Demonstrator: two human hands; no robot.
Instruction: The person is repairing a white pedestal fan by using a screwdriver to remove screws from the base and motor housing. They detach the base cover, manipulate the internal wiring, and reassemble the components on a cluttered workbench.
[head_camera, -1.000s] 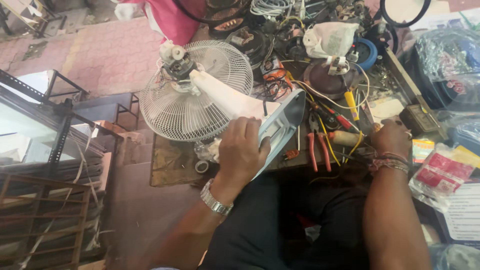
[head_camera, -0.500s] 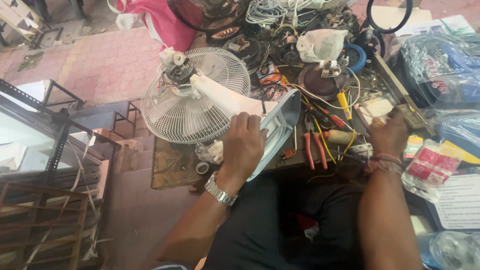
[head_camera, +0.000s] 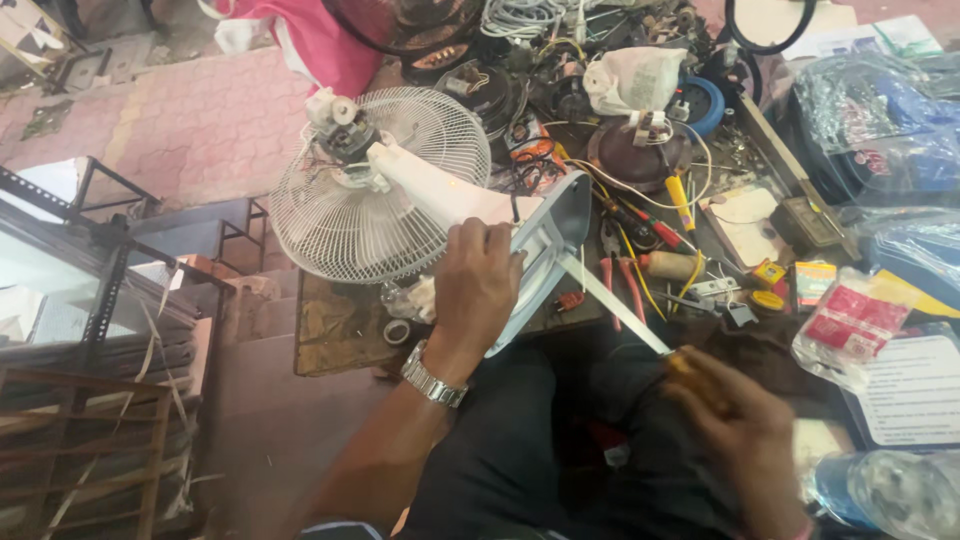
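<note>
A white table fan (head_camera: 390, 190) lies tipped on the workbench, its wire grille facing left and its base (head_camera: 545, 250) turned toward me. My left hand (head_camera: 475, 285), with a metal watch on the wrist, grips the fan's stand where it meets the base. My right hand (head_camera: 735, 430) holds a screwdriver (head_camera: 615, 305) by its yellow handle. The long metal shaft points up-left, with its tip at the underside of the base.
The bench is crowded with pliers and screwdrivers (head_camera: 640, 250), coiled wires (head_camera: 530, 20), a brown motor part (head_camera: 640, 155) and a white plastic bag (head_camera: 635, 80). Plastic-wrapped packets (head_camera: 850, 320) lie at the right. A metal rack (head_camera: 90, 330) stands at the left over red paving.
My right hand left the tools at the right of the bench and came down toward me holding a screwdriver, now aimed at the fan base. The left hand kept its grip.
</note>
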